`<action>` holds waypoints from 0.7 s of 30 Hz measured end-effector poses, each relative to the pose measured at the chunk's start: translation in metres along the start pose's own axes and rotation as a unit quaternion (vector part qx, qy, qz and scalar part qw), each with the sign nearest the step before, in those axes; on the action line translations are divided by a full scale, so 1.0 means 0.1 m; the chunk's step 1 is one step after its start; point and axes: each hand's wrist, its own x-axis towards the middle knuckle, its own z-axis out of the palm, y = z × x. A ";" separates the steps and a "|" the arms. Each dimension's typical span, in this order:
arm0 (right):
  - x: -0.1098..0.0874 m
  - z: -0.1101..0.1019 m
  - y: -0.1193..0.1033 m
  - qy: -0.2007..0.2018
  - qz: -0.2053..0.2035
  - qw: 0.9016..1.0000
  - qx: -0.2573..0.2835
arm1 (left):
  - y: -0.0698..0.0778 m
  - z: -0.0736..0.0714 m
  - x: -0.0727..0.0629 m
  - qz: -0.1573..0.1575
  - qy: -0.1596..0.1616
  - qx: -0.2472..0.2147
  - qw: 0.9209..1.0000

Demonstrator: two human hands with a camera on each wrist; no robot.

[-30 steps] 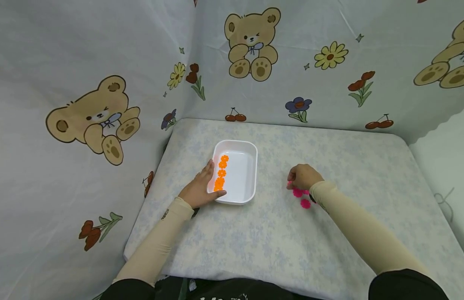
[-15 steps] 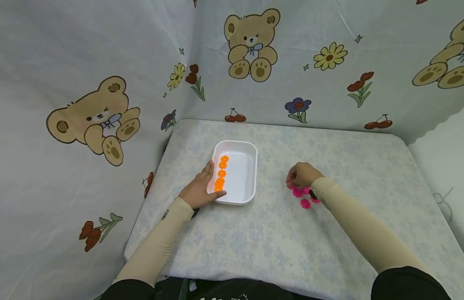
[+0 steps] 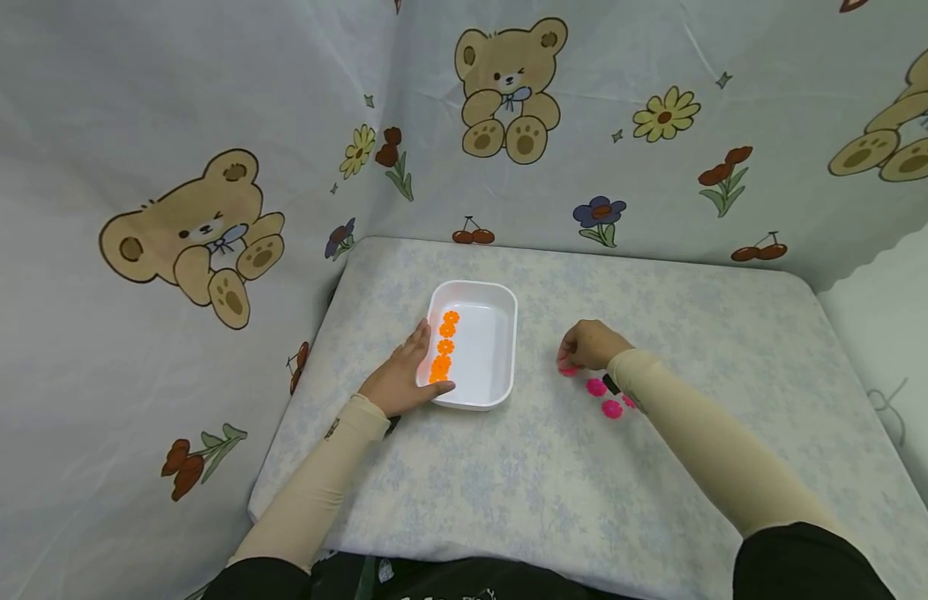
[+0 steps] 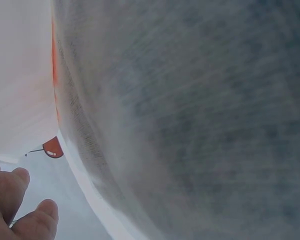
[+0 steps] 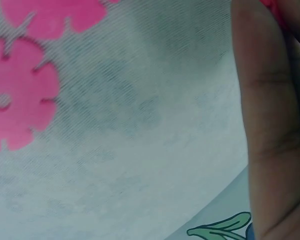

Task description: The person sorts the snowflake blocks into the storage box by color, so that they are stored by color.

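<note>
My left hand point(image 3: 398, 379) rests along the left wall of a white plastic tray point(image 3: 482, 350), fingers straight, thumb on the near rim. Inside the tray, several orange slotted discs point(image 3: 444, 347) lie in a column by its left side. To the right, my right hand point(image 3: 593, 345) pinches a pink slotted disc point(image 3: 568, 372) just above the cloth. Other pink slotted discs point(image 3: 612, 408) lie beside and under the right wrist; one large pink disc point(image 5: 35, 105) shows its slots and centre hole in the right wrist view. The left wrist view has only some fingertips point(image 4: 45, 210).
A pale patterned cloth point(image 3: 509, 483) covers the table. Behind it and at the left hangs a sheet point(image 3: 298, 75) printed with bears and flowers. A thin looped cord point(image 3: 891, 408) is at the far right.
My right hand has shifted left, away from the other pink discs, carrying one pink disc. The left hand stays at the tray.
</note>
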 end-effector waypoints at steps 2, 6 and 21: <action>0.03 0.01 -0.05 0.002 -0.002 1.000 -0.003 | -0.01 0.00 0.00 -0.001 0.000 0.001 1.000; 0.09 0.03 -0.14 0.001 -0.009 1.000 -0.003 | 0.00 -0.01 0.00 0.000 0.000 0.002 1.000; 0.21 0.04 -0.41 0.005 -0.026 0.999 -0.020 | -0.05 0.00 0.02 0.010 0.007 -0.005 1.000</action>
